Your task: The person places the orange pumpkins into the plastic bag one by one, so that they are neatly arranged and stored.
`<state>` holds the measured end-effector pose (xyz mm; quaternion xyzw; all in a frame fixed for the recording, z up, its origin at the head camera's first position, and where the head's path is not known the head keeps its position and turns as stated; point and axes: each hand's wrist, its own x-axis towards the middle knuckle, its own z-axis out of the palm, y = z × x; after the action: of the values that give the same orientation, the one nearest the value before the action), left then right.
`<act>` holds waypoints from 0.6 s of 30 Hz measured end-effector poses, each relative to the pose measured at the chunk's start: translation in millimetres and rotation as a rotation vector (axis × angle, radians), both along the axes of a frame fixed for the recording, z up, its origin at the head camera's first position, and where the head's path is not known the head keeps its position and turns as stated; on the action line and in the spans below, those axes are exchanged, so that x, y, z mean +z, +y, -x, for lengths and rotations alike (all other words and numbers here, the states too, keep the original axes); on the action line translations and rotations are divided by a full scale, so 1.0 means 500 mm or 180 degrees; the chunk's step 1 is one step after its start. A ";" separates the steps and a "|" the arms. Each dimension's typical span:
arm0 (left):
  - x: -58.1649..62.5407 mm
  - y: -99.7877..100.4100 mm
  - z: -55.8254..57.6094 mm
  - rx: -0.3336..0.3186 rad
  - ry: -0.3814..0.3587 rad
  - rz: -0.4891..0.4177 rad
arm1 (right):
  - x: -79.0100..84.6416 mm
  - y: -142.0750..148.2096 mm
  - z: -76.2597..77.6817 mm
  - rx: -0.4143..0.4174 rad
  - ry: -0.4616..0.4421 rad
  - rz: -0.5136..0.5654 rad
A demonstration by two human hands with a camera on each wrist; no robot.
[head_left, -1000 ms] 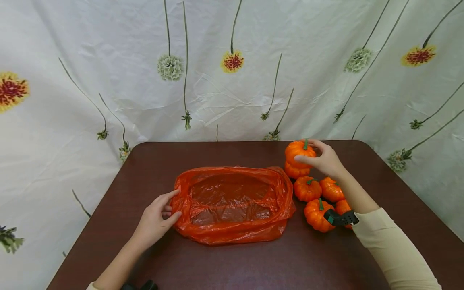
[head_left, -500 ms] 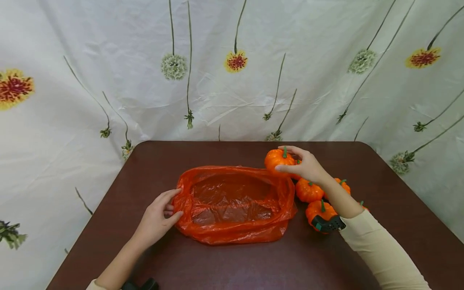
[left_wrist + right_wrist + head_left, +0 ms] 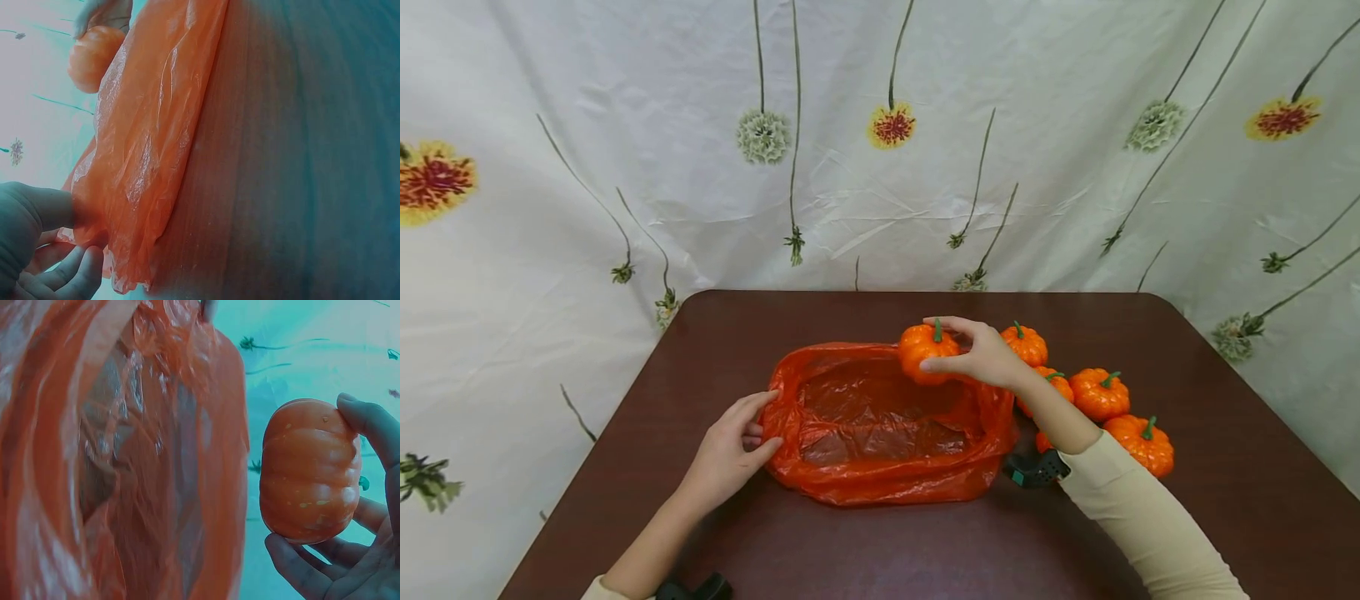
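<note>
A thin red plastic bag lies with its mouth spread wide on the brown table. Its left edge is held by my left hand; in the left wrist view the thumb and fingers pinch the film. My right hand grips a small orange toy pumpkin with a green stem, over the bag's far right rim. The right wrist view shows that pumpkin between thumb and fingertips, beside the bag's wall. Inside the bag's mouth, only crumpled film shows.
Several more orange pumpkins sit on the table right of the bag, partly hidden by my right forearm. A white flower-printed cloth hangs behind the table's far edge.
My right hand has carried the pumpkin leftward from above the other pumpkins to over the bag's far right rim. The left hand has stayed at the bag's left edge.
</note>
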<state>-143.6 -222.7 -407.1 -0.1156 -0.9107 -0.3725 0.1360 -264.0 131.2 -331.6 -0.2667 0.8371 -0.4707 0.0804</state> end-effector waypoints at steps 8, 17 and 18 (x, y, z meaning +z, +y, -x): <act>0.005 0.002 -0.003 0.0010 -0.0023 -0.0022 | -0.012 -0.052 -0.004 0.0199 -0.0063 -0.0019; 0.004 0.002 -0.004 0.0019 -0.0038 -0.0009 | -0.026 -0.121 -0.012 0.0466 -0.0047 -0.0125; 0.003 0.002 -0.005 0.0021 -0.0040 -0.0010 | -0.027 -0.128 -0.013 0.0502 -0.0054 -0.0126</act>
<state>-141.4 -221.8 -405.4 -0.1100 -0.9114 -0.3741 0.1317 -257.4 67.1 -345.1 -0.3261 0.8220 -0.4485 0.1295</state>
